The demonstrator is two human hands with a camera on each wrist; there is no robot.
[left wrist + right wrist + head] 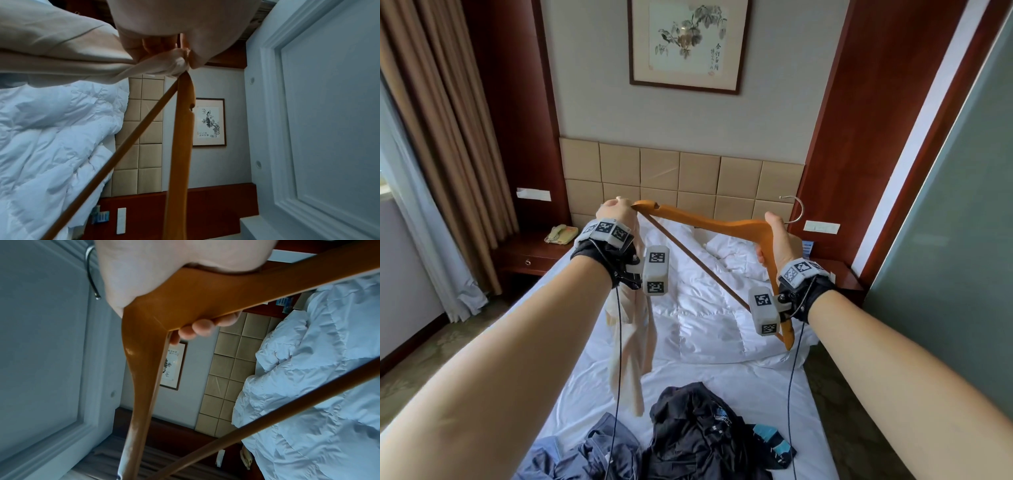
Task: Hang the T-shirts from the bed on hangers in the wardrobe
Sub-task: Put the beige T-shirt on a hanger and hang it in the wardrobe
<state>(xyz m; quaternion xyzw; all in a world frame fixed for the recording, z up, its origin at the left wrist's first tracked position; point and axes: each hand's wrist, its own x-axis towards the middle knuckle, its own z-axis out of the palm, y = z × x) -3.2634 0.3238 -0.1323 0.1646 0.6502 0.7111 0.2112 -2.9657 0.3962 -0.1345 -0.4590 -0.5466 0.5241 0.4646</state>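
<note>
A wooden hanger (722,224) with a metal hook (795,205) is held up over the bed. My right hand (777,240) grips its middle (185,301), fingers curled round the wood. My left hand (616,210) pinches a bunched cream T-shirt (631,342) right at the hanger's left tip (184,76); the shirt (61,48) hangs down below the wrist. Dark T-shirts (698,435) and a blue-grey one (585,452) lie crumpled at the foot of the bed.
The bed (722,373) has a rumpled white duvet (709,291) and a padded beige headboard (681,178). Bedside shelves stand on both sides, the left with a telephone (560,234). Curtains (438,144) hang at the left; a grey panel (962,212) rises at the right.
</note>
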